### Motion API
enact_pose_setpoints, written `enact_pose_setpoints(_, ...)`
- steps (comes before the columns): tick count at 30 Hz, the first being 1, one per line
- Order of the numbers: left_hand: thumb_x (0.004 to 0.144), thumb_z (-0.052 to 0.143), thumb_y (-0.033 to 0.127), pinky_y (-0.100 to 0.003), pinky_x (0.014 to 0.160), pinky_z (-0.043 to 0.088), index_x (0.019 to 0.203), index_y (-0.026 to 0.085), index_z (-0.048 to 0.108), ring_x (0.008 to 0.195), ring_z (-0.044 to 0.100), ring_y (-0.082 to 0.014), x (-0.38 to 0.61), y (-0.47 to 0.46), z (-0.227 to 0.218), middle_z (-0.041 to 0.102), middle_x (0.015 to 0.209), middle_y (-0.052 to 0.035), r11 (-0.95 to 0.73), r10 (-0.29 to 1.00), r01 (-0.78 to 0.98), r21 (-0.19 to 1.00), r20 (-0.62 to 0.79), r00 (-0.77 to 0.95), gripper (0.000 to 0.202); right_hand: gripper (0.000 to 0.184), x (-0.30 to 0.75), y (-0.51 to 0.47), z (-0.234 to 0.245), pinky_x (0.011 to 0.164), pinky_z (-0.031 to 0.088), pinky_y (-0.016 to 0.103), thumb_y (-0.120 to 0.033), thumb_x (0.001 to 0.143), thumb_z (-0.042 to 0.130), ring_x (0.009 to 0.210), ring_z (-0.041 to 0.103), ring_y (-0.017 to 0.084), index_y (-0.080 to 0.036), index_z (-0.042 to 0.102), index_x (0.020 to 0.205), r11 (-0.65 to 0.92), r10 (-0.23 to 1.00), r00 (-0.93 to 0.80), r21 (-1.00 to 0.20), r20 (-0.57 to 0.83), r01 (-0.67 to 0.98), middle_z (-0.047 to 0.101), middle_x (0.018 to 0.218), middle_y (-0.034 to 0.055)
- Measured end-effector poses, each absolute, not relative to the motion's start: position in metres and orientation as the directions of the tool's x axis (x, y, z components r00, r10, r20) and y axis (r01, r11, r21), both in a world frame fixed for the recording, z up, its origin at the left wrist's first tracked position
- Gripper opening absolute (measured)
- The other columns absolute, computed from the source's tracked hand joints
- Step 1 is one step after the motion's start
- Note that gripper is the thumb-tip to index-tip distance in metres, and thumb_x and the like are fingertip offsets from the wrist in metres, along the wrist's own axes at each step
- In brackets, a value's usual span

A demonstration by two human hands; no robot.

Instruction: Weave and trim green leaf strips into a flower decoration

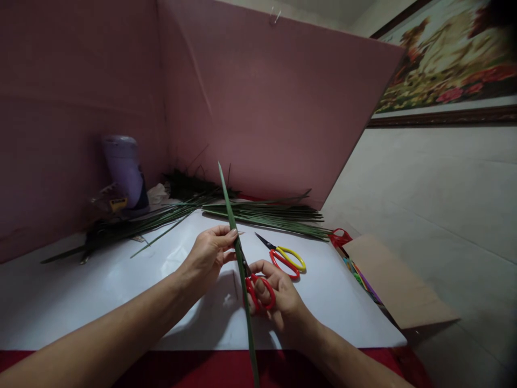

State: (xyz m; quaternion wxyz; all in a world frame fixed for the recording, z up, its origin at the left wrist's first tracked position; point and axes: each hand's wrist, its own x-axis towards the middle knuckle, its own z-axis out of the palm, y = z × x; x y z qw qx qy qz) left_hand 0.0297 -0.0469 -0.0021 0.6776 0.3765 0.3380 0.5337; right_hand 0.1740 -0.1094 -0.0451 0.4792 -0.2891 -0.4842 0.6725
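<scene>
My left hand (209, 254) pinches a long green leaf strip (227, 200) that runs from near my lap up past the middle of the white board (121, 285). My right hand (278, 293) has its fingers through the red handles of a pair of scissors (258, 289), whose blades meet the leaf just below my left thumb. A second pair of scissors with yellow and red handles (285, 257) lies on the board just right of my hands.
Bundles of green leaf strips (274, 215) lie across the back of the board. A purple container (125, 172) stands at the back left before pink panels (258, 102). An open cardboard box (388, 280) with coloured items sits at the right. Red cloth (194, 369) covers the near edge.
</scene>
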Motion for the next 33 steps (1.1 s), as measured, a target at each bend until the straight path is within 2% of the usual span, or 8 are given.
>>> enact_pose_setpoints(7,0.069,0.062,0.01,-0.023,0.052,0.043,0.07,0.008,0.062,0.058,0.053,-0.0117,0.0311,-0.0467,-0.0045,0.055,0.066,-0.0032,0.154,0.977,-0.456,0.876,-0.067,0.2,0.002,0.041,0.1749,-0.1102,-0.0476,0.041,0.019,0.018,-0.049,0.073,0.067,0.041,0.037,0.004,-0.017,0.05,0.092,-0.081,0.928,-0.37,-0.94,0.049,-0.33,0.057,0.052,-0.0033)
enact_pose_setpoints(15,0.069,0.061,0.007,-0.021,0.053,0.044,0.07,0.007,0.063,0.056,0.054,-0.0098,0.0324,-0.047,-0.0037,0.058,0.068,-0.0046,0.156,0.981,-0.479,0.864,-0.078,0.179,0.002,0.042,0.1723,-0.1127,-0.0451,0.044,0.026,0.017,-0.047,0.072,0.07,0.044,0.043,0.005,-0.016,0.05,0.091,-0.088,0.932,-0.359,-0.928,0.052,-0.362,0.057,0.053,-0.0035)
enact_pose_setpoints(19,0.07,0.061,0.008,-0.02,0.051,0.044,0.071,0.007,0.063,0.055,0.053,-0.0093,0.0334,-0.0499,-0.0031,0.057,0.066,-0.004,0.165,0.98,-0.482,0.861,-0.089,0.177,0.003,0.042,0.1724,-0.1117,-0.0453,0.042,0.024,0.017,-0.049,0.072,0.068,0.044,0.042,0.005,-0.016,0.049,0.091,-0.085,0.932,-0.359,-0.934,0.049,-0.347,0.057,0.053,-0.0029)
enact_pose_setpoints(26,0.067,0.063,0.006,-0.02,0.049,0.042,0.063,0.008,0.06,0.051,0.052,-0.0088,0.0346,-0.0523,-0.0016,0.056,0.059,-0.0021,0.171,0.982,-0.499,0.85,-0.11,0.151,0.006,0.041,0.1733,-0.1102,-0.0489,0.043,0.023,0.019,-0.049,0.074,0.066,0.042,0.037,0.005,-0.017,0.049,0.093,-0.063,0.933,-0.353,-0.937,0.066,-0.343,0.056,0.053,-0.0032)
enact_pose_setpoints(33,0.066,0.065,0.007,-0.021,0.048,0.04,0.061,0.009,0.059,0.049,0.051,-0.0089,0.0349,-0.0517,-0.0016,0.056,0.058,-0.0021,0.183,0.98,-0.501,0.846,-0.119,0.157,0.008,0.041,0.1736,-0.1084,-0.0481,0.045,0.025,0.019,-0.047,0.072,0.069,0.044,0.041,0.007,-0.016,0.049,0.091,-0.101,0.936,-0.35,-0.93,0.031,-0.352,0.056,0.053,-0.003)
